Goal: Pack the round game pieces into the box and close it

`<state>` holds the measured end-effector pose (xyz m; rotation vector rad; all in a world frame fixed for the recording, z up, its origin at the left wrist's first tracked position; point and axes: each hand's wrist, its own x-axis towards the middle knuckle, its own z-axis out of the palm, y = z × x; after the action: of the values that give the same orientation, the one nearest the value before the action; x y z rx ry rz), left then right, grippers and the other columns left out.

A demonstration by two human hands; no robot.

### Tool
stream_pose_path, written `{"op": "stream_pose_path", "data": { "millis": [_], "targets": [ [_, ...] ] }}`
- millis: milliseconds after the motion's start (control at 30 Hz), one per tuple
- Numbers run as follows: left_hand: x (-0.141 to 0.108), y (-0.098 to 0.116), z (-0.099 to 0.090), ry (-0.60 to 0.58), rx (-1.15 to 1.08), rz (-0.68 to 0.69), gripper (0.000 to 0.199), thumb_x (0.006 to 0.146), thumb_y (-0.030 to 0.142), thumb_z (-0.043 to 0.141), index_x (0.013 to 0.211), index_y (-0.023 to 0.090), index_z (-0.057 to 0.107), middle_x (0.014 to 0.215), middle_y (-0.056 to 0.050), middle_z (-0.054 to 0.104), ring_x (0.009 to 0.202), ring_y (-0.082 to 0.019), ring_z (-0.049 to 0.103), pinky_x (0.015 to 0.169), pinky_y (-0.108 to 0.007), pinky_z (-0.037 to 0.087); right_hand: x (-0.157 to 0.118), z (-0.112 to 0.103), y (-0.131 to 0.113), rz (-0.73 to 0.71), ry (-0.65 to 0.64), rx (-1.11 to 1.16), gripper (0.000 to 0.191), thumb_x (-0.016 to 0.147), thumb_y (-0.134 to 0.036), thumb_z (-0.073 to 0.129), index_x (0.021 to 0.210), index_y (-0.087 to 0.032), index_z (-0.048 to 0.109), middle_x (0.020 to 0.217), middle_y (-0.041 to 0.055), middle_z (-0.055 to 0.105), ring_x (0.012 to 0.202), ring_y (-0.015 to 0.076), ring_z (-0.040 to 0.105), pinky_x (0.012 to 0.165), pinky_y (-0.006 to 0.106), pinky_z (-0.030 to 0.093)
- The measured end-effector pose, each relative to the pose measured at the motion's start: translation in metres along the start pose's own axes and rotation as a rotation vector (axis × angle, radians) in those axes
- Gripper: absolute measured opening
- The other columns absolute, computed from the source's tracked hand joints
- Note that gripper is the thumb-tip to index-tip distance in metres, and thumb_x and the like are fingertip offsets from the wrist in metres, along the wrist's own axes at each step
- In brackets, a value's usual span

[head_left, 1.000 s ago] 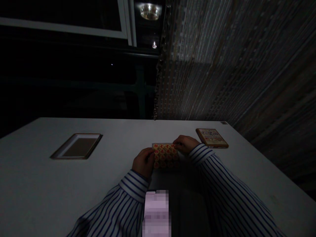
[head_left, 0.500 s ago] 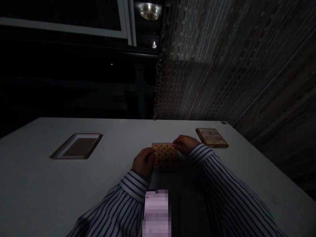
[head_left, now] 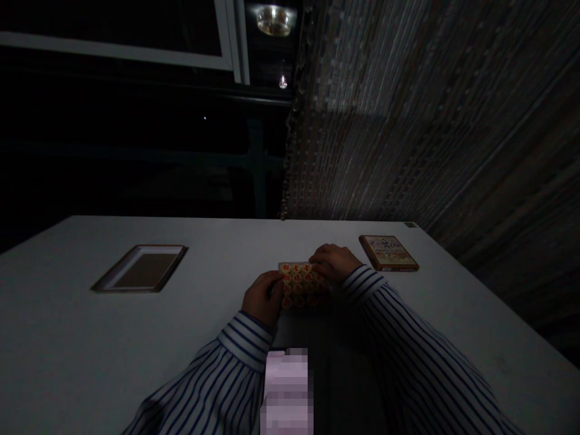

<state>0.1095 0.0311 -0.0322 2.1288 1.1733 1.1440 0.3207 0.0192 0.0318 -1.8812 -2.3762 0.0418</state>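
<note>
Right hand (head_left: 336,262), shifted inward, grip unclear; red-lettered discs (head_left: 297,278), already in rows; left hand (head_left: 261,298), clamped at their side.

The white rectangular tabletop (head_left: 217,248) leaves an open lane between the shallow brown-rimmed open box (head_left: 147,270) and the bare left hand (head_left: 263,297). On the other side, the flat brown-edged box with a printed cover (head_left: 389,252) stands in the way beyond the blue-striped white right sleeve (head_left: 408,332).
</note>
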Motion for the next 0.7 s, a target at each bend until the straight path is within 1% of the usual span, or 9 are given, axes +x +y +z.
{"op": "stream_pose_path", "data": {
  "millis": [167, 300, 567, 700],
  "targets": [
    [0.0002, -0.0009, 0.0001, 0.004, -0.002, 0.012, 0.021, 0.076, 0.023, 0.045, 0.087, 0.016, 0.062, 0.094, -0.008, 0.064, 0.089, -0.017, 0.059, 0.080, -0.033, 0.048, 0.0039, 0.0024, -0.0105, 0.012, -0.025, -0.043, 0.027, 0.082, -0.036, 0.042, 0.103, -0.030, 0.059, 0.110, 0.0025, 0.054, 0.100, 0.0200, 0.046, 0.080, 0.035, 0.034],
    [0.0001, 0.0005, -0.0009, -0.011, 0.007, 0.000, 0.022, 0.076, 0.023, 0.045, 0.088, 0.015, 0.062, 0.094, -0.008, 0.064, 0.089, -0.017, 0.059, 0.081, -0.033, 0.048, 0.0058, 0.0049, -0.0104, 0.019, -0.024, -0.046, 0.027, 0.082, -0.037, 0.043, 0.101, -0.031, 0.060, 0.110, 0.0025, 0.054, 0.100, 0.0202, 0.045, 0.081, 0.036, 0.034],
    [-0.0003, 0.0001, -0.0004, 0.001, 0.009, 0.005, 0.022, 0.076, 0.023, 0.045, 0.088, 0.015, 0.062, 0.093, -0.008, 0.064, 0.089, -0.018, 0.059, 0.080, -0.034, 0.049, 0.0048, 0.0054, -0.0110, 0.009, -0.006, -0.043, 0.025, 0.082, -0.034, 0.043, 0.100, -0.031, 0.061, 0.107, 0.0018, 0.055, 0.099, 0.0199, 0.046, 0.081, 0.036, 0.034],
    [-0.0005, -0.0012, 0.0007, 0.014, 0.008, 0.006, 0.021, 0.076, 0.024, 0.046, 0.087, 0.017, 0.062, 0.093, -0.006, 0.064, 0.087, -0.017, 0.059, 0.079, -0.033, 0.049, 0.0045, 0.0055, -0.0121, 0.022, -0.014, -0.040, 0.025, 0.082, -0.034, 0.043, 0.100, -0.030, 0.061, 0.108, 0.0021, 0.055, 0.099, 0.0197, 0.046, 0.082, 0.036, 0.034]
  ]
}}
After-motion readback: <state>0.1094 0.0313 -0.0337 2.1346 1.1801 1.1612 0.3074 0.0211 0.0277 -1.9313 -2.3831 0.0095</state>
